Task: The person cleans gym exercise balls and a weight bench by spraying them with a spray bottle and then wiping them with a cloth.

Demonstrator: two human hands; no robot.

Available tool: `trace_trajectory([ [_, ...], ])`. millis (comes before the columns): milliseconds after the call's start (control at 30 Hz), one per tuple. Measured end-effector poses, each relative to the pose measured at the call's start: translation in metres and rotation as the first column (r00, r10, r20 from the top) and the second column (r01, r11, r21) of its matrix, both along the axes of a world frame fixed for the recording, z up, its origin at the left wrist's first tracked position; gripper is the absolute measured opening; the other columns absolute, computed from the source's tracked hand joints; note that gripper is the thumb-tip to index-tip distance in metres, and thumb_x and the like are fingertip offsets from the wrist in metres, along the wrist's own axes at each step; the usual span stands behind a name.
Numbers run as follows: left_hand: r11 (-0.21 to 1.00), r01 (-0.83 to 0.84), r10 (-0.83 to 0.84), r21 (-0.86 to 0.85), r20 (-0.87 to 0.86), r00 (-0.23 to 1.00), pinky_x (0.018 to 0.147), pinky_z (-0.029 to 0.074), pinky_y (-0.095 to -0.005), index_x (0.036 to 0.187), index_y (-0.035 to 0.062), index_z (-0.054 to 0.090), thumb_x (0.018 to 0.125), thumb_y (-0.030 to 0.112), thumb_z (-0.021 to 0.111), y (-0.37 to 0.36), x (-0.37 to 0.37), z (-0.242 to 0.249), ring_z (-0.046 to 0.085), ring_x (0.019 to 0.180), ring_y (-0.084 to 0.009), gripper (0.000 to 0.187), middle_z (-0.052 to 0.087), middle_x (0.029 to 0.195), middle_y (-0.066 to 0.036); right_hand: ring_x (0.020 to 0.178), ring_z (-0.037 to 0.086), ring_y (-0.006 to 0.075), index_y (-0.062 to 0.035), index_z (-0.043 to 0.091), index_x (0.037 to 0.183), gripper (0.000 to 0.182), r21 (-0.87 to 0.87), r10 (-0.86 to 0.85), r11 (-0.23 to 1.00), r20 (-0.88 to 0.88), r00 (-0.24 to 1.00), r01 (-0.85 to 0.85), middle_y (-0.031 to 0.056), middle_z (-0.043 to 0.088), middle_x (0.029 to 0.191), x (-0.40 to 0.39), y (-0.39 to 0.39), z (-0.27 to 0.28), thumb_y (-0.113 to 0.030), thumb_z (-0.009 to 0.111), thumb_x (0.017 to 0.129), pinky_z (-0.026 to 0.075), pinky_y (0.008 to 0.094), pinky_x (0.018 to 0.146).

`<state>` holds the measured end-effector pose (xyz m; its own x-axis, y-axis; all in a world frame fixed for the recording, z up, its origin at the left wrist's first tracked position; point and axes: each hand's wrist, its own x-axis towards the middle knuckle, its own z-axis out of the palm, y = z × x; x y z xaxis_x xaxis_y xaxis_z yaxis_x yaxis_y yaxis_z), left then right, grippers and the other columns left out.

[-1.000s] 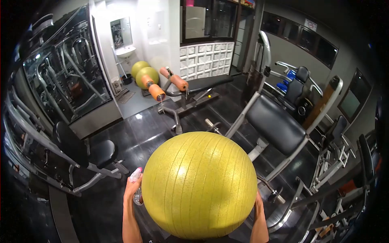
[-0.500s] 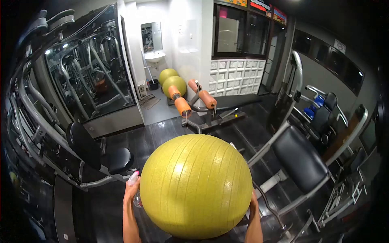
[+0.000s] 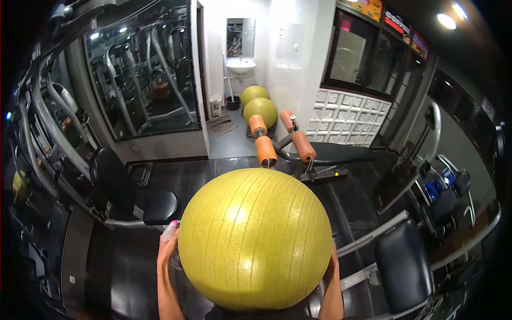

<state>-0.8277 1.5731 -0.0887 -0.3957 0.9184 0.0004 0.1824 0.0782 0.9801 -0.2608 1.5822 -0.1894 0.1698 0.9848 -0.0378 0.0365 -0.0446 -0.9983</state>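
Observation:
A large yellow-green exercise ball [image 3: 256, 234] with ridges around it fills the lower middle of the view, held up in front of me. My left hand [image 3: 167, 248] presses against its left side and also grips a clear plastic bottle [image 3: 169, 231] with a pink top. Part of that bottle is hidden behind the hand and the ball. On the opposite side my right hand [image 3: 334, 260] supports the ball, its fingers mostly hidden behind the curve.
Ahead stands a bench [image 3: 336, 152] with orange foam rollers [image 3: 265, 151]. Two more exercise balls [image 3: 260, 112] rest by a doorway below a sink [image 3: 241, 65]. A black machine seat [image 3: 159, 206] is at left, a padded bench [image 3: 404, 264] at right. Dark mats cover the floor.
My view has turned left, so the room's fixtures appear farther right. The ball and bottle stay in my hands, with the ball nearer the rollers in view.

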Motion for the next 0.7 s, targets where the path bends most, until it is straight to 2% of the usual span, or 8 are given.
trace_trajectory([
  [167, 0.997, -0.077, 0.077, -0.003, 0.060, 0.995, 0.059, 0.041, -0.0258, 0.093, 0.0023, 0.066, 0.090, 0.029, 0.063, 0.037, -0.010, 0.004, 0.051, 0.066, -0.0054, 0.027, 0.059, 0.074, 0.004, 0.100, 0.056, 0.0238, 0.0014, 0.054, 0.119, 0.044, -0.055, 0.071, 0.997, 0.175, 0.982, -0.062, 0.0145, 0.061, 0.108, -0.005, 0.078, -0.013, -0.034, 0.042, 0.096, 0.044, 0.0350, 0.083],
  [200, 0.996, -0.085, 0.085, 0.003, 0.065, 0.994, 0.059, 0.041, -0.0258, 0.093, 0.0023, 0.066, 0.090, 0.029, 0.063, 0.049, -0.016, -0.005, 0.051, 0.066, -0.0054, 0.027, 0.059, 0.074, 0.004, 0.100, 0.056, 0.0238, 0.0014, 0.054, 0.119, 0.044, -0.050, 0.078, 0.996, 0.179, 0.981, -0.070, 0.0145, 0.061, 0.108, -0.017, 0.093, 0.003, -0.034, 0.042, 0.096, 0.044, 0.0350, 0.083],
  [267, 0.992, -0.126, 0.125, 0.012, 0.079, 0.989, 0.059, 0.041, -0.0254, 0.094, 0.0021, 0.066, 0.090, 0.028, 0.064, 0.079, -0.036, -0.023, 0.051, 0.067, -0.0047, 0.026, 0.059, 0.076, 0.004, 0.100, 0.057, 0.0186, -0.0004, 0.055, 0.120, 0.046, -0.125, 0.013, 0.992, -0.142, 0.990, -0.031, 0.0087, 0.061, 0.108, -0.060, 0.119, 0.058, -0.039, 0.041, 0.097, 0.045, 0.0311, 0.082],
  [400, 0.992, -0.114, 0.106, 0.061, 0.115, 0.988, 0.061, 0.043, -0.0250, 0.097, 0.0013, 0.067, 0.089, 0.027, 0.066, 0.145, -0.068, -0.017, 0.052, 0.069, -0.0054, 0.027, 0.061, 0.080, 0.003, 0.097, 0.057, 0.0149, -0.0020, 0.056, 0.120, 0.046, -0.191, -0.010, 0.981, -0.190, 0.982, -0.027, 0.0057, 0.061, 0.109, -0.095, 0.193, 0.064, -0.040, 0.042, 0.098, 0.046, 0.0285, 0.080],
  [467, 0.989, -0.123, 0.112, 0.078, 0.123, 0.986, 0.064, 0.044, -0.0249, 0.102, -0.0002, 0.067, 0.088, 0.027, 0.066, 0.178, -0.080, 0.003, 0.054, 0.073, -0.0063, 0.030, 0.063, 0.083, 0.002, 0.094, 0.058, 0.0147, -0.0018, 0.055, 0.120, 0.046, 0.039, 0.057, 0.998, -0.150, 0.987, -0.052, 0.0058, 0.061, 0.108, -0.110, 0.231, 0.052, -0.040, 0.043, 0.097, 0.048, 0.0286, 0.078],
  [600, 0.993, -0.093, 0.085, 0.079, 0.091, 0.992, 0.071, 0.047, -0.0257, 0.107, -0.0029, 0.066, 0.088, 0.026, 0.066, 0.242, -0.114, 0.016, 0.058, 0.078, -0.0085, 0.035, 0.065, 0.088, -0.001, 0.093, 0.059, 0.0146, -0.0018, 0.056, 0.120, 0.045, 0.095, 0.045, 0.995, -0.128, 0.991, -0.033, 0.0054, 0.062, 0.108, -0.149, 0.291, 0.066, -0.039, 0.044, 0.097, 0.048, 0.0286, 0.078],
  [667, 0.996, -0.084, 0.080, 0.041, 0.094, 0.992, 0.074, 0.047, -0.0261, 0.108, -0.0031, 0.065, 0.088, 0.027, 0.066, 0.262, -0.120, 0.026, 0.059, 0.081, -0.0093, 0.036, 0.066, 0.090, -0.003, 0.077, 0.055, 0.0113, 0.0007, 0.058, 0.110, 0.036, -0.003, -0.125, 0.992, -0.092, 0.988, 0.125, 0.0011, 0.061, 0.091, -0.164, 0.309, 0.072, -0.031, 0.045, 0.098, 0.048, 0.0263, 0.066],
  [700, 0.996, -0.079, 0.076, 0.032, 0.088, 0.993, 0.074, 0.047, -0.0261, 0.108, -0.0031, 0.065, 0.088, 0.027, 0.066, 0.274, -0.128, 0.019, 0.059, 0.081, -0.0093, 0.036, 0.066, 0.090, -0.003, 0.077, 0.055, 0.0113, 0.0007, 0.058, 0.110, 0.036, -0.013, -0.131, 0.991, -0.095, 0.987, 0.131, 0.0011, 0.061, 0.091, -0.163, 0.320, 0.058, -0.031, 0.045, 0.098, 0.048, 0.0263, 0.066],
])
